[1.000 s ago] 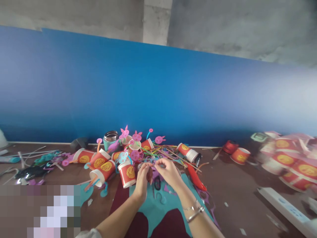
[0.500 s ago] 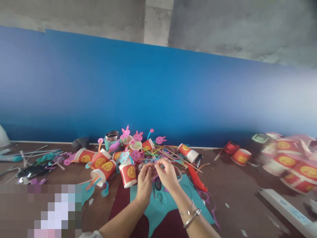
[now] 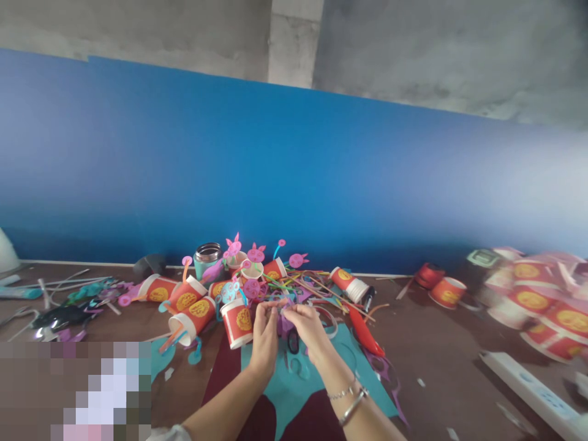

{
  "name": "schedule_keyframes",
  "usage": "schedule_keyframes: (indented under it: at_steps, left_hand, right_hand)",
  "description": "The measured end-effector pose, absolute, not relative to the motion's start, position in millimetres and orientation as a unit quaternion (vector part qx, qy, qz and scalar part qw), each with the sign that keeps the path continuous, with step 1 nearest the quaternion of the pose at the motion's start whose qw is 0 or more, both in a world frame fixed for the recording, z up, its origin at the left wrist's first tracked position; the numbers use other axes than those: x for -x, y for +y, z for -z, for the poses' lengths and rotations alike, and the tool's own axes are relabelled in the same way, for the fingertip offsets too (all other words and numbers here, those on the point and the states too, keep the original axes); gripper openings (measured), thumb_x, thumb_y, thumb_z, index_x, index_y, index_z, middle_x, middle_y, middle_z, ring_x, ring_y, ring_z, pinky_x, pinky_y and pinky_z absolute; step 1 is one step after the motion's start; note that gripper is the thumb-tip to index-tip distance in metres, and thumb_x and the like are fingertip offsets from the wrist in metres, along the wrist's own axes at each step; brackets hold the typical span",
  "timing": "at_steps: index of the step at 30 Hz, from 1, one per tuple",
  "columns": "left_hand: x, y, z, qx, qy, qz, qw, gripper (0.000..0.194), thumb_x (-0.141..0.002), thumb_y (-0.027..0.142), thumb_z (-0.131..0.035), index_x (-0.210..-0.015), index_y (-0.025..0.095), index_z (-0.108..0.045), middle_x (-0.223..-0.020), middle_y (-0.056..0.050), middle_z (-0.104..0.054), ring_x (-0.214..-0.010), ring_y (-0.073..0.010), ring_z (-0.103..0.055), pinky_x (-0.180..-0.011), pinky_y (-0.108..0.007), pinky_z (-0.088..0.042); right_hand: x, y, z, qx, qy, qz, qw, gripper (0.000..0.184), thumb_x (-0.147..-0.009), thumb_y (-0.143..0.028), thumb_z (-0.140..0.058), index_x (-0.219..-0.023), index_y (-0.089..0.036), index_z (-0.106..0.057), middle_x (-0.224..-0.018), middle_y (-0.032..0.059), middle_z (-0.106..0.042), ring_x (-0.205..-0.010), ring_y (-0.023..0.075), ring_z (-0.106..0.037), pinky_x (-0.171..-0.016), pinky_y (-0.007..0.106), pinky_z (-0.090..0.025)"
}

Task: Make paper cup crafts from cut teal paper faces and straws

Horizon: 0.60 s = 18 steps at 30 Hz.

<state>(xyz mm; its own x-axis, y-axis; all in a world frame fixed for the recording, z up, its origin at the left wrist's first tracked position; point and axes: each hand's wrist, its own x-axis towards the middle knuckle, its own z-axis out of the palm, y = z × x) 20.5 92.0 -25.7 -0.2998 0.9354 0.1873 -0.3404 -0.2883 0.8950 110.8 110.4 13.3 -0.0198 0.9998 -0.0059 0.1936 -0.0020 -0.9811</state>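
Observation:
My left hand (image 3: pixel 265 338) and my right hand (image 3: pixel 310 332) meet fingertip to fingertip, both closed in a pinch. Whatever they hold is small and hidden among the fingers; I cannot make it out. Below them lie dark-handled scissors (image 3: pixel 293 343) on a teal sheet (image 3: pixel 287 398) with curved cut-outs, over a dark red sheet (image 3: pixel 252 424). Purple scraps (image 3: pixel 287 321) show behind the fingers. Left of my left hand a red and white paper cup (image 3: pixel 237 326) stands tilted, with a blue straw and teal paper discs on top.
Several decorated cups (image 3: pixel 195 315) lie to the left. Straws and sticks (image 3: pixel 316 283) are heaped behind my hands. On the right are a red tapered object (image 3: pixel 365 331), a red cup (image 3: pixel 448 292), a white power strip (image 3: pixel 533 389) and piled cups (image 3: pixel 533 300). A blue panel (image 3: pixel 294 171) borders the back.
Both hands stay together above the teal sheet. My fingertips have shifted slightly, and my left fingers now stretch further across toward the right hand. The objects around them keep their places.

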Motion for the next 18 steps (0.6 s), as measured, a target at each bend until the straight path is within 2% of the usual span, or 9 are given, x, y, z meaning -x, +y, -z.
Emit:
schedule_keyframes:
  at_steps: [8,18]
  left_hand:
    - [-20.1,91.8,25.7,-0.388,0.389,-0.699,0.458,0.019,-0.083,0.038,-0.055,-0.090,0.020,-0.055,-0.090,-0.002,-0.062,-0.091,-0.0173,-0.059,-0.088,-0.031,-0.043]
    - [-18.4,93.8,27.3,-0.384,0.371,-0.696,0.481,0.021,-0.081,0.037,-0.057,-0.092,0.019,-0.056,-0.096,-0.005,-0.065,-0.098,-0.0207,-0.059,-0.093,-0.035,-0.041]
  right_hand:
    - [-115.9,116.8,-9.1,0.556,-0.604,-0.381,0.425,0.017,-0.066,-0.029,-0.055,-0.054,-0.016,-0.056,-0.050,-0.0023,-0.050,-0.051,0.0122,-0.043,-0.052,0.024,-0.033]
    - [-117.1,118.2,-5.6,0.571,-0.630,-0.342,0.401,0.019,-0.069,-0.030,-0.056,-0.061,-0.014,-0.064,-0.058,0.0027,-0.063,-0.058,0.0174,-0.057,-0.056,0.025,-0.039]
